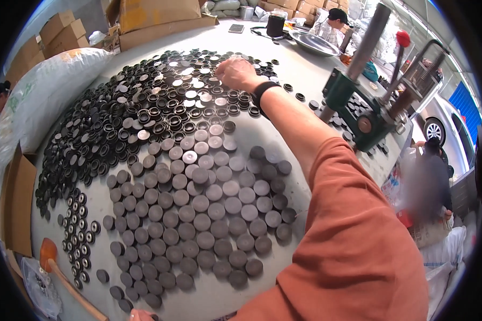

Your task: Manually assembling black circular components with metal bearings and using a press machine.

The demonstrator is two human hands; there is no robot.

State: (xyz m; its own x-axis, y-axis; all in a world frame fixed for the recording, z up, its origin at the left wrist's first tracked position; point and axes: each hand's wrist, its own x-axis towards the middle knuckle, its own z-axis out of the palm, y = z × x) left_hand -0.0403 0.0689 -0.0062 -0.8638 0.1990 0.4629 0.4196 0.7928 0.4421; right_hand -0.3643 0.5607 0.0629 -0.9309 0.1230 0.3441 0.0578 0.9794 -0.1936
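My right hand (236,73) reaches to the far side of the table, its fingers curled down into a heap of black ringed caps (160,99). What they grip, if anything, is hidden. Silvery round discs (191,94) lie loose among the caps near that hand. Nearer to me, many dark grey round caps (202,221) lie flat side by side in rough rows. Only the fingertips of my left hand (140,315) show at the lower edge, beside a small dark edge; its grip cannot be made out.
Small black caps with metal centres (82,235) lie at left, near an orange-headed mallet (49,251). A green hand press (353,107) stands at right. A white sack (51,85) and cardboard boxes (160,18) border the table. Beyond sit a metal tray (314,43) and other people (428,182).
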